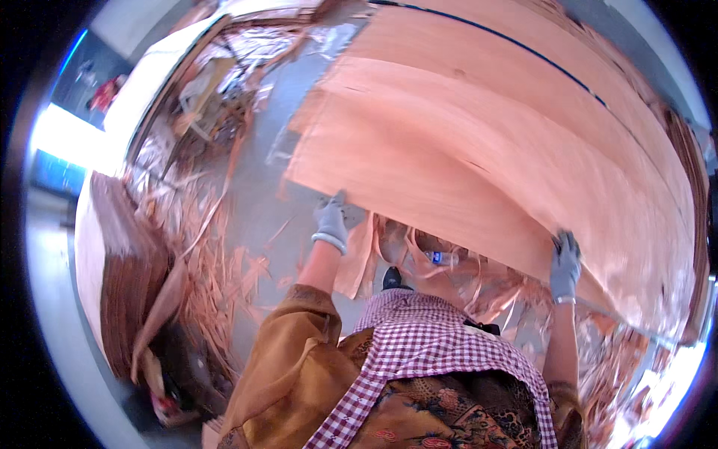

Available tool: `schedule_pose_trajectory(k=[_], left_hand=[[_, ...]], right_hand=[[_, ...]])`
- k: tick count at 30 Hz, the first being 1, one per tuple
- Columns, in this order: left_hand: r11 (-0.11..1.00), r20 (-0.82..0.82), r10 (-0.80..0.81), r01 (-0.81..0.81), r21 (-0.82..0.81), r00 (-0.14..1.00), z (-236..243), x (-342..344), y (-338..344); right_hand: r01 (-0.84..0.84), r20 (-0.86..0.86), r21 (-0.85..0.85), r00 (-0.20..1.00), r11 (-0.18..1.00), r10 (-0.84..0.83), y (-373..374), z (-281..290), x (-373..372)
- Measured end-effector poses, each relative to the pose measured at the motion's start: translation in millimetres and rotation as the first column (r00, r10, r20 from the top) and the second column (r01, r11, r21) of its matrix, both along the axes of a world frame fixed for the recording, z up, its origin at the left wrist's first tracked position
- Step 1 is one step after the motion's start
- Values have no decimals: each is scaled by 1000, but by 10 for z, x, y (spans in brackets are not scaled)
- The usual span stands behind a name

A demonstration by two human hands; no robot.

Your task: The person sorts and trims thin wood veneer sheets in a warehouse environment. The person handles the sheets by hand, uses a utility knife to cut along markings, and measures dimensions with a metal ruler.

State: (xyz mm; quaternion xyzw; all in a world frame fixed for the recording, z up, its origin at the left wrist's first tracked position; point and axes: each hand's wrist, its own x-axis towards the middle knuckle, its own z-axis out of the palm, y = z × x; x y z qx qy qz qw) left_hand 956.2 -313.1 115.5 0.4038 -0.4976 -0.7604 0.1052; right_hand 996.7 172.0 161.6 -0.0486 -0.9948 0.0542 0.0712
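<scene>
A wide, thin sheet of orange-tan wood veneer (pixel 419 176) lies in front of me, buckled along its middle, over a large pile of similar sheets. My left hand (pixel 330 221), in a grey glove, is closed at the sheet's near edge, close to its left corner. Further right along the same edge, my right hand (pixel 566 266), also gloved, grips the veneer with its fingers on top. Part of each hand's grip is hidden by blur and by the gloves. A long dark strip (pixel 516 45) runs across the pile's far part.
A thick stack of veneer (pixel 123 277) stands at the left. Torn veneer strips (pixel 213 277) litter the grey floor (pixel 262 206) around it, and more scraps lie beneath the near edge. A cluttered rack (pixel 202 97) is at the far left. My dark shoe (pixel 392 278) shows below the sheet.
</scene>
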Motion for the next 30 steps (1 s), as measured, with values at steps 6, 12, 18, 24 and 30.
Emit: schedule_pose_trajectory(k=[6, 12, 18, 24, 30], left_hand=[[981, -93, 0, -18, -191, 996, -81, -136, -129], [971, -45, 89, -97, -220, 995, -455, -78, -779], [50, 72, -435, 103, -993, 898, 383, -325, 580], [-535, 462, -773, -55, -843, 434, 508, -534, 2227], [-658, 619, -725, -38, -752, 302, 278, -679, 2753]], right_hand=[[158, -80, -49, 984, 986, -161, 177, -462, -245], [91, -113, -32, 989, 995, -94, -32, -339, -99], [159, 129, 8, 979, 987, -159, 19, -304, -19], [54, -122, -162, 990, 985, -74, 46, -72, 79], [267, -135, -691, 865, 672, -484, 801, -206, 1022]])
